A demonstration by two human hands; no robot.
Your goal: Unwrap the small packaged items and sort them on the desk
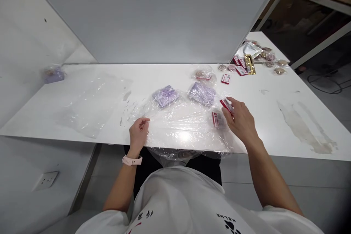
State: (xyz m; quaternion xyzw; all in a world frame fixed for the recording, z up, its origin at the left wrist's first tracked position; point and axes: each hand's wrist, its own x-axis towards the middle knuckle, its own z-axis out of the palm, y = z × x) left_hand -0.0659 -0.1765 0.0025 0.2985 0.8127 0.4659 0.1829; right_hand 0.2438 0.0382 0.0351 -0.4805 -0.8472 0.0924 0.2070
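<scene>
My left hand (139,133) pinches the left edge of a large clear plastic bag (175,128), which lies spread over the table's front edge. In my right hand (240,120) is a small red-and-white box (226,106), gripped between thumb and fingers above the bag's right side. Just left of that hand, a second red-and-white box (218,120) lies at the bag's right part. Two purple square packs (166,96) rest on the far part of the plastic; whether they are inside it I cannot tell. Behind them sits a clear-wrapped bundle (203,75) with a red-and-white box.
Another clear plastic sheet (94,104) lies flat at the left. A wrapped purple pack (54,74) stands in the far left corner. At the back right are several small boxes, a gold packet (249,64) and wrapped round items (279,70). A grey panel (164,18) borders the table's back.
</scene>
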